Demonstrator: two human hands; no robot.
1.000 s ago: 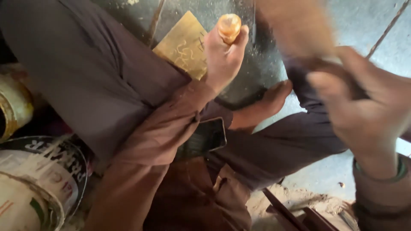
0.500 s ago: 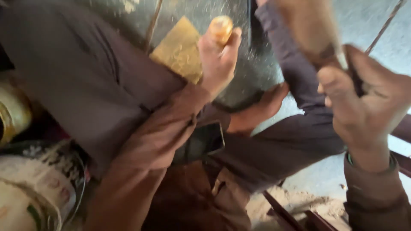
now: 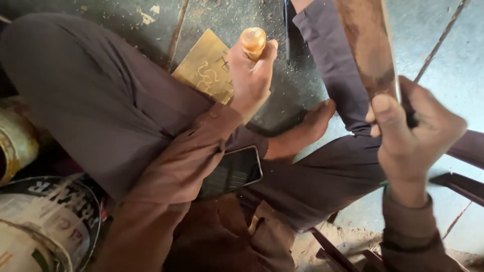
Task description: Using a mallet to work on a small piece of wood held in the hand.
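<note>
A wooden-handled chisel (image 3: 253, 43) is gripped upright in the closed left hand (image 3: 248, 80) over the carved wooden panel (image 3: 207, 68), a flat mallet (image 3: 368, 45) is clasped raised in the right hand (image 3: 416, 136) right of it, so striking seems underway and aim is needed.

A dark phone (image 3: 233, 172) rests face up on the seated person's lap; a white paint bucket (image 3: 45, 226) stands at lower left; sawdust (image 3: 348, 242) lies on the grey floor (image 3: 454, 60).
</note>
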